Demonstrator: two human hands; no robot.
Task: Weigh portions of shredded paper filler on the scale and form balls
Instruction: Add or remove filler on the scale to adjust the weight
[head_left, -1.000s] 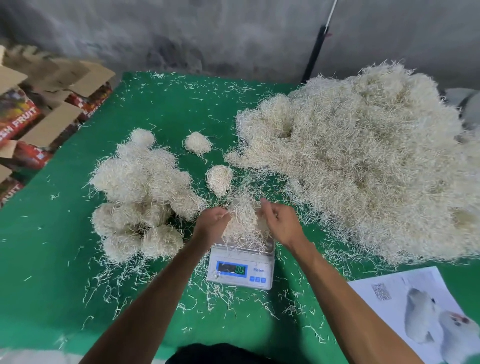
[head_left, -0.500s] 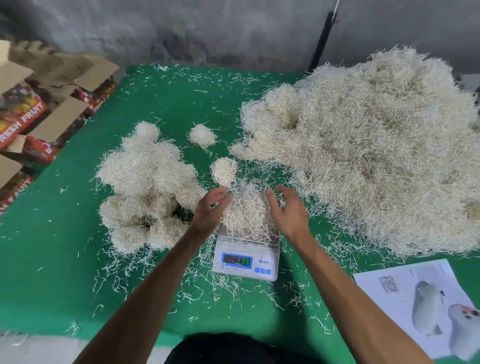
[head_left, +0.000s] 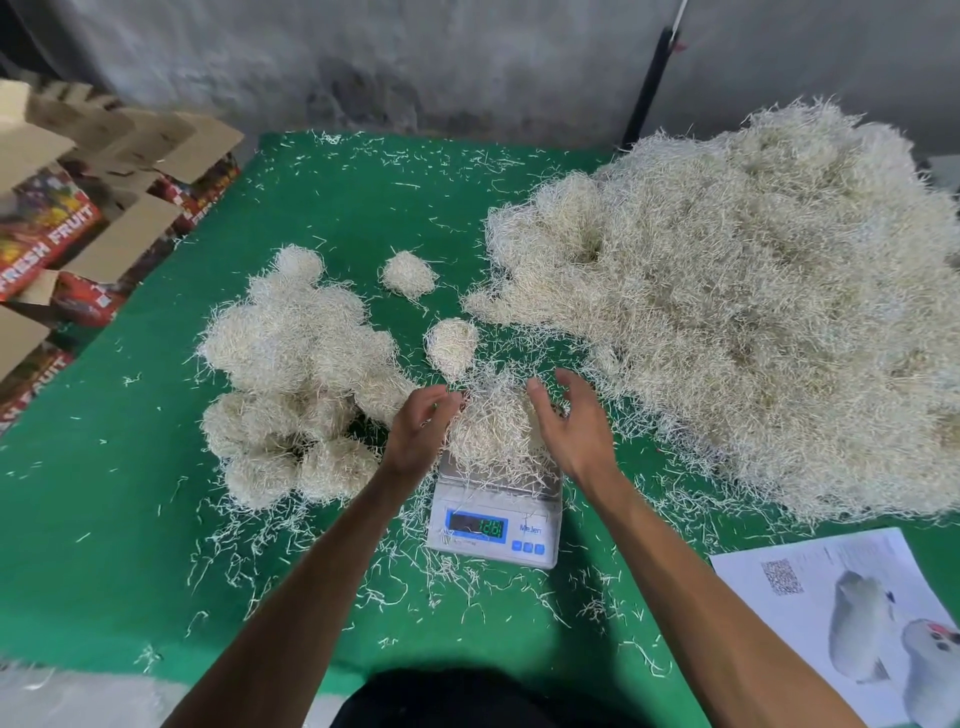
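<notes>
Both hands have let go and pulled a little away from the portion of shredded paper since a moment ago; before, they pressed it from both sides; the left hand now floats just left of it with loosely bent fingers, holding nothing; the right hand floats just right of it, fingers spread wide, holding nothing; a few strands may brush the fingertips, I cannot tell.

The portion sits on the plate of the small white kitchen scale; it is a round fluffy heap with no clear long side, and its strands poke out every way; the scale's blue screen faces the person and shows lit numbers too blurry to read.

Left of the scale lies a pile of finished balls, touching each other; two more balls sit apart behind the scale; the big heap of loose filler fills the right side of the green table; a printed sheet lies at the near right corner; open fruit cartons stand beside the table on the left.
</notes>
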